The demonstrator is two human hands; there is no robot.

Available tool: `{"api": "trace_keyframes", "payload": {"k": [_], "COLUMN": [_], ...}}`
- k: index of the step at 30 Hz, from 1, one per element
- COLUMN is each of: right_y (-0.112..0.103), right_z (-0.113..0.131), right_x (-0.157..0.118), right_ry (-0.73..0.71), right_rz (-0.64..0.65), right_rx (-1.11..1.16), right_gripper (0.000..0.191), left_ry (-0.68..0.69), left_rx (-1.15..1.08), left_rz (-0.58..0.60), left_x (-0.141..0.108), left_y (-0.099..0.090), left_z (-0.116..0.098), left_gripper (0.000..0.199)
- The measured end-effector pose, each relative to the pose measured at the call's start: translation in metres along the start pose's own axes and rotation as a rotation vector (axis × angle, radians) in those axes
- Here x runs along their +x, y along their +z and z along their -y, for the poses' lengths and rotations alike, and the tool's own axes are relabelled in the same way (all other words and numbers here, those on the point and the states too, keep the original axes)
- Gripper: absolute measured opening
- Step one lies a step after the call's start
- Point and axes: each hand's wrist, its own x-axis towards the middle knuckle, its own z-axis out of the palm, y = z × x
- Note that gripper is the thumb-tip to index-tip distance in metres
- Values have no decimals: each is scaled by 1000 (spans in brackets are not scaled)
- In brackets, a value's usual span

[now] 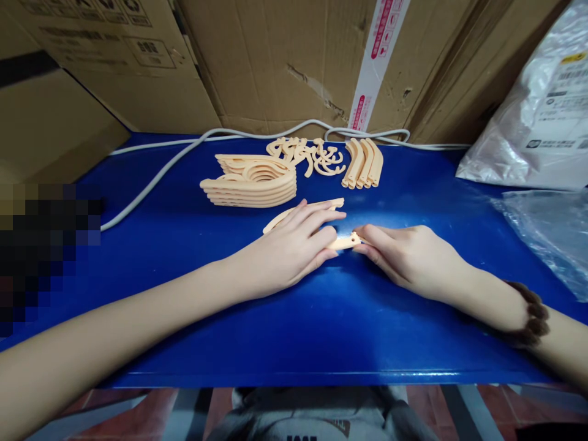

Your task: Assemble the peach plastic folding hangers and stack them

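My left hand [301, 242] is closed over a beige plastic frame [343, 242], pressing it near the blue table top. The frame's upper curved arm shows beyond the fingers, and a small hole is visible near its right end. At that end my right hand [404, 254] pinches, thumb against fingers. What lies between those fingertips is mostly hidden; only a thin beige sliver shows. Behind the hands sits a stack of similar beige frames [257, 190]. Small curved beige hooks [316, 158] lie in a loose pile beside several curved beige tubes [367, 164] set side by side.
A white cable [184, 150] runs along the back of the blue table [294, 331]. Cardboard boxes [285, 67] stand behind it and at the left. At the right are a white plastic parcel bag [523, 128] and a clear plastic sheet [551, 226].
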Motion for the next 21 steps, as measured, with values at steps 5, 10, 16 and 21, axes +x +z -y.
{"api": "trace_keyframes", "payload": {"k": [5, 10, 16, 21], "right_y": [-1, -2, -4, -4], "right_z": [1, 2, 0, 0], "right_x": [-1, -1, 0, 0], "right_ry": [-40, -69, -110, -137], "right_rz": [-40, -60, -88, -118], "right_rx": [-147, -241, -281, -287], "right_gripper": [41, 38, 36, 33], "left_ry": [13, 14, 15, 12], "left_rx": [12, -1, 1, -26], "left_rz": [3, 4, 13, -1], "left_x": [0, -1, -1, -1], "left_y": [-1, -1, -1, 0], "left_z": [1, 1, 1, 1], "left_gripper": [22, 21, 23, 21]}}
